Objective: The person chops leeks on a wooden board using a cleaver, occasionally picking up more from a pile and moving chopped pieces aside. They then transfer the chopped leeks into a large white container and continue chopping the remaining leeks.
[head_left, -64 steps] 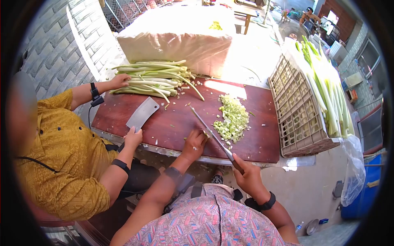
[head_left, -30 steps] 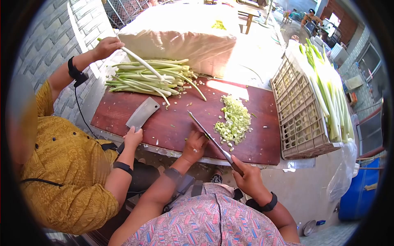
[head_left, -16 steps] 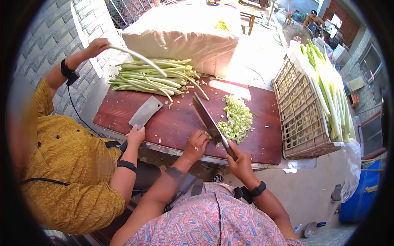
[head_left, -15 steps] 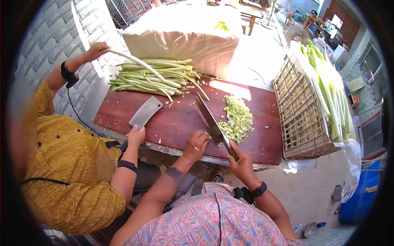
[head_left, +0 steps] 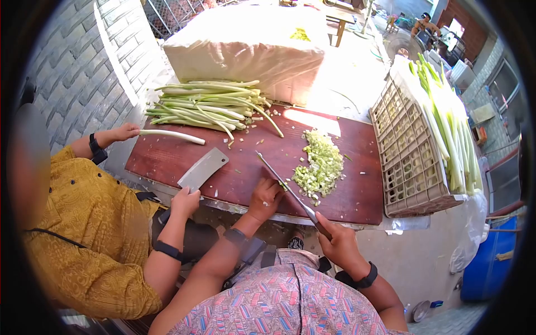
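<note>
My right hand [head_left: 340, 245] grips the dark handle of a kitchen knife [head_left: 302, 204], its blade slanting up and left over the red-brown cutting board [head_left: 357, 195]. Close against the blade, my left hand [head_left: 266, 196] is closed with its fingers curled on the board. A bit of green scallion [head_left: 283, 184] shows at its fingertips; most of what it holds is hidden. To the right of the blade lies a heap of chopped scallion [head_left: 321, 162].
At my left, a co-worker in a yellow shirt [head_left: 95, 229] holds a cleaver [head_left: 204, 168] and a scallion stalk [head_left: 173, 135]. A pile of scallions [head_left: 206, 106] lies at the board's back left. A plastic crate [head_left: 405, 162] with more scallions [head_left: 446, 123] stands right.
My knife has tilted and come down beside my left hand, its tip moving left and lower. The co-worker's raised stalk has been lowered to the board.
</note>
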Tool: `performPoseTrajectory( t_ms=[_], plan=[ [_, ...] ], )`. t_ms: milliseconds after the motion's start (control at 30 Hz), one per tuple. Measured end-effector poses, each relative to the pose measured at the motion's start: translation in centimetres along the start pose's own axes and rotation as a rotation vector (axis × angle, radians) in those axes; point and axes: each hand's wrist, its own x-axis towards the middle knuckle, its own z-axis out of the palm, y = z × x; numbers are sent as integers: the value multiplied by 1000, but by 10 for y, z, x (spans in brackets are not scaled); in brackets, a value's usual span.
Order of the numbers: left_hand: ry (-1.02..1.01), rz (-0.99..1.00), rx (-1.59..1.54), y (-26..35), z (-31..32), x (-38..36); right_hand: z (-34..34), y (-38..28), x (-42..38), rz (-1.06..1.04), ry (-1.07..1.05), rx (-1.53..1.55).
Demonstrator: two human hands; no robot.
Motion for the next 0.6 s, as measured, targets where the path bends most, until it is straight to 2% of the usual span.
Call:
performPoseTrajectory(
  t_ms=[200,300,367,500,567,600],
  plan=[
    [-29,-9,5,-2,0,-2,28,10,32,-25,-40,-40],
    [-62,-6,-2,2,-6,-2,48,23,41,-35,50,34],
    [-71,27,-61,2,-8,-1,54,28,44,-31,187,246],
    [-64,34,-75,2,-8,-3,32,21,28,-58,196,134],
    [-135,-39,21,0,-6,-7,17,13,13,-5,61,62],
    [-137,-41,19,0,-5,-7,14,12,8,-2,59,62]
  ],
)
